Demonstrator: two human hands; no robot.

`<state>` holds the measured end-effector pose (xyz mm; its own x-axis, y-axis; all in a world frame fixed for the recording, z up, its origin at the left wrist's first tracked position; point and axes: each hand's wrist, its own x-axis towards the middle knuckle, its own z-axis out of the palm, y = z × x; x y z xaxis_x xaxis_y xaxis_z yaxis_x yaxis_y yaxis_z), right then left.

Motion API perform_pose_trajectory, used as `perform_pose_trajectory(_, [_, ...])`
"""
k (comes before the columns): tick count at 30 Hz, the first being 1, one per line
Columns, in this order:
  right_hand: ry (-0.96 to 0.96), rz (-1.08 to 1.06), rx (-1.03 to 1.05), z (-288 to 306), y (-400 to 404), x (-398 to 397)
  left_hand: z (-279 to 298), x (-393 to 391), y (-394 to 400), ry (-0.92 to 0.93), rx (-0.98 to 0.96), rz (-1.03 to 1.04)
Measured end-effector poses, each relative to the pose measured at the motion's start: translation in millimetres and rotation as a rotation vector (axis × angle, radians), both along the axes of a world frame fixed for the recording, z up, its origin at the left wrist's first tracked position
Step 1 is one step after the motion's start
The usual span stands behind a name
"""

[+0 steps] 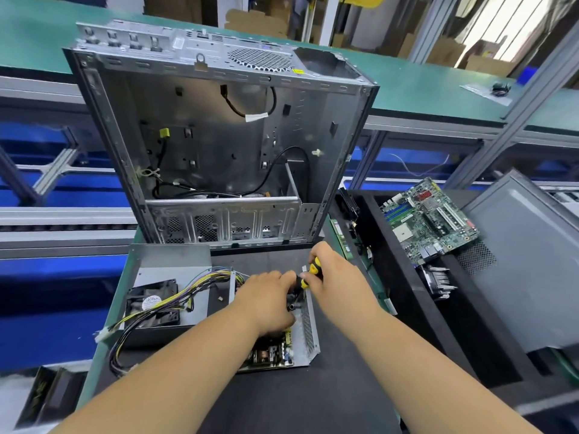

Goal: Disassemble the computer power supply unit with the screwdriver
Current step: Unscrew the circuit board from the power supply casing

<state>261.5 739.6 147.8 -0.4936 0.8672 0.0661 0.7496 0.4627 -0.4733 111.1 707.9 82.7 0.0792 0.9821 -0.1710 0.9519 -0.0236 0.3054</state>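
Observation:
The opened power supply unit (308,333) lies on the black mat in front of me, its circuit board (272,352) showing in the metal tray. Its removed cover with a black fan (153,303) lies to the left, and a bundle of yellow and black cables (156,305) runs across it. My right hand (338,277) grips a yellow-and-black screwdriver (310,274), tip pointing down into the unit. My left hand (266,299) rests on the board, with its fingers at the screwdriver's shaft; the tip is hidden.
An empty grey computer case (219,136) stands upright just behind the unit. At the right lie a green motherboard (429,220), a heatsink (438,280) and a grey side panel (526,264). A green conveyor (438,89) runs across the back.

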Motion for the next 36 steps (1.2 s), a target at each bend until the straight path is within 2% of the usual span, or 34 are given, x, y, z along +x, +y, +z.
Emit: perform_pose_trajectory(36, [-0.063,0.095,0.022,-5.5,-1.7,-7.1,2.3,-0.2,-1.6,-0.032,-0.002,0.026])
